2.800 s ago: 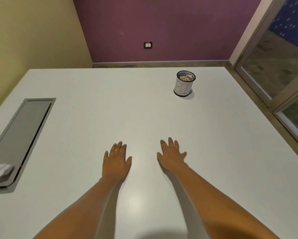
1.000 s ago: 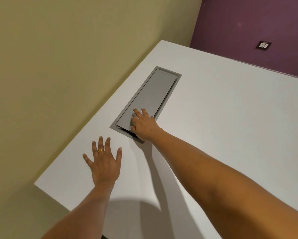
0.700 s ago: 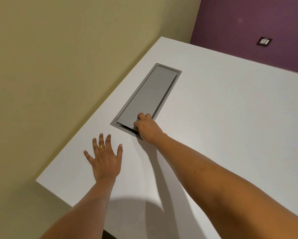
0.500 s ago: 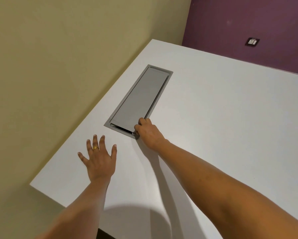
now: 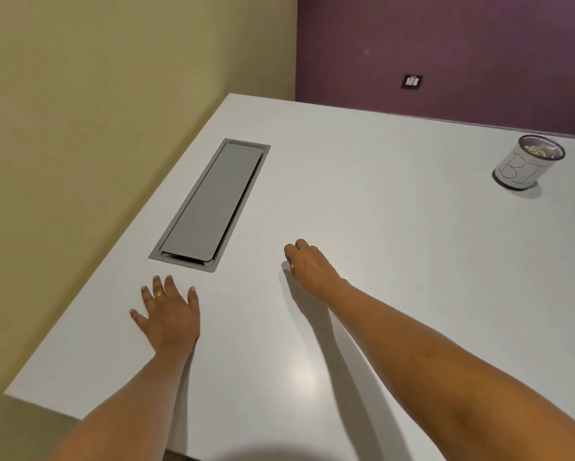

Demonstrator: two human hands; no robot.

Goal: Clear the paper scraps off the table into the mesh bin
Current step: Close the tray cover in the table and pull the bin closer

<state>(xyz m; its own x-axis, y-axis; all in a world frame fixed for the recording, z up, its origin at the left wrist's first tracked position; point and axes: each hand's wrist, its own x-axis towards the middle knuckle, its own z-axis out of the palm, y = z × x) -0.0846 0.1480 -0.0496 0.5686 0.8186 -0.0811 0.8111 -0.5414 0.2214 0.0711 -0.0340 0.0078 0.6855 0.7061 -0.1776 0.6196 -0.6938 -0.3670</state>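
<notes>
The right hand (image 5: 307,266) hung just over the table (image 5: 396,261), its fingers curled under around a paper scrap (image 5: 289,267) of which only a pale sliver showed. The bin (image 5: 525,168) stood well away, ahead and to its right, with scraps inside. A grey hatch (image 5: 212,201) lay to its left. Nearer on that side, the left hand (image 5: 169,314) rested flat, fingers spread.

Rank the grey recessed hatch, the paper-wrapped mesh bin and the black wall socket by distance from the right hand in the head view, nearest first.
1. Grey recessed hatch: set in the white table, just left of the right hand.
2. Paper-wrapped mesh bin: far right on the table.
3. Black wall socket: on the purple wall, beyond the table's far edge.
</notes>
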